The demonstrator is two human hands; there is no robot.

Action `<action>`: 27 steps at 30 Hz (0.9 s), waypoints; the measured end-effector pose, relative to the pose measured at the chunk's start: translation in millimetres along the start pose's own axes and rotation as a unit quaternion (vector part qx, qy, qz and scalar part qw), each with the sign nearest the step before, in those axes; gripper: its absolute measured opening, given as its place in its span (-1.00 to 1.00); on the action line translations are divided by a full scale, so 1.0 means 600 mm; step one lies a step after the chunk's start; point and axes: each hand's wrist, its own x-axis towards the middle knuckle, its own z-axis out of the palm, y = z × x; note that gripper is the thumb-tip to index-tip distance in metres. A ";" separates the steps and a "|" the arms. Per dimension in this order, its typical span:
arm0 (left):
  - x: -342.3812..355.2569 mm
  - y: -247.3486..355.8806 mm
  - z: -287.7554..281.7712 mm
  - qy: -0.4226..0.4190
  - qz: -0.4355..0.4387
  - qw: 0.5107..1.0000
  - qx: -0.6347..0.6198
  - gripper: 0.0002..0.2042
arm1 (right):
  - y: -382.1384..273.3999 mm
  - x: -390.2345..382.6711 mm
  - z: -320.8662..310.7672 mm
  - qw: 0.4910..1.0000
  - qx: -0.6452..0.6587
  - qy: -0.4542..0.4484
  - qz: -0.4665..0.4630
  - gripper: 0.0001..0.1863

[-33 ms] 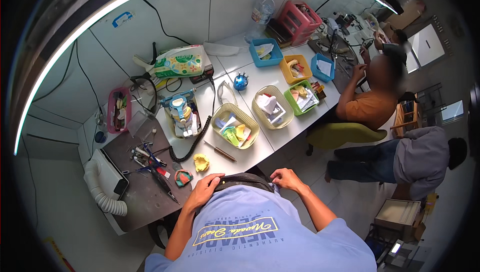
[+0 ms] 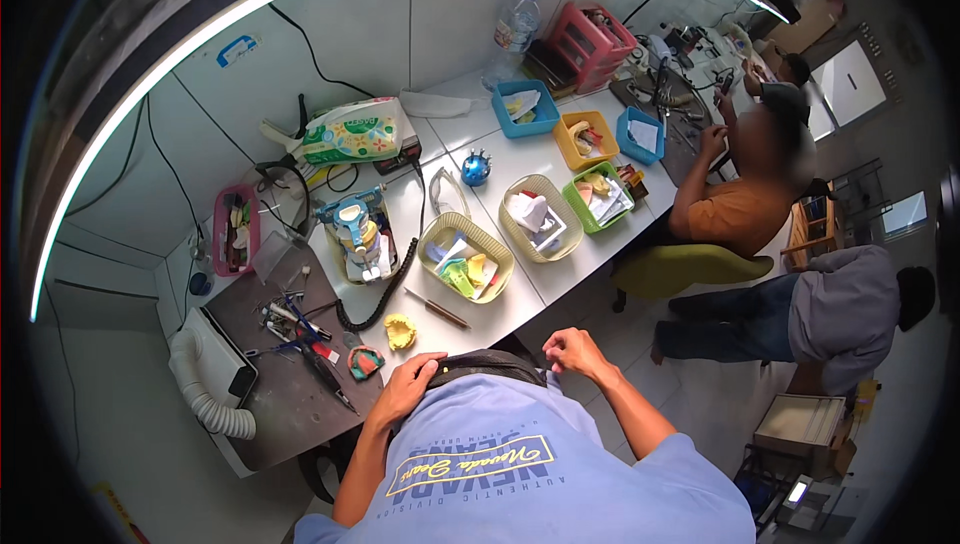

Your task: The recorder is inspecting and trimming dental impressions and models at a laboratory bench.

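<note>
My left hand [image 2: 408, 388] is closed at the left end of a black waist bag [image 2: 487, 363], its fingers on the edge. My right hand [image 2: 575, 352] hovers just off the bag's right end, fingers curled together; whatever they may hold is hidden. On the table near my left hand are a yellow dental cast [image 2: 400, 332] and a pink-and-green dental model [image 2: 365, 362]. Behind them lies a brown-handled knife-like tool [image 2: 438, 309]. A cream basket [image 2: 466, 259] with papers and a green-yellow piece is beyond the tool.
A basket with a blue articulator [image 2: 358, 224] stands left of a second cream basket [image 2: 541, 219]. A handpiece [image 2: 330, 382] lies on the dark mat [image 2: 285, 424] near a white hose [image 2: 205, 394]. A co-worker [image 2: 755, 209] sits right; another person [image 2: 840, 304] stands behind.
The view shifts slightly, so the table's things sit a little differently. My right hand's fingers curl a bit more and lift slightly. My left hand stays at the bag.
</note>
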 end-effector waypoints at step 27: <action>0.196 0.104 0.281 0.050 -0.235 0.967 0.083 -0.64 | -0.148 0.345 -0.588 0.903 0.058 0.261 -0.337 -0.80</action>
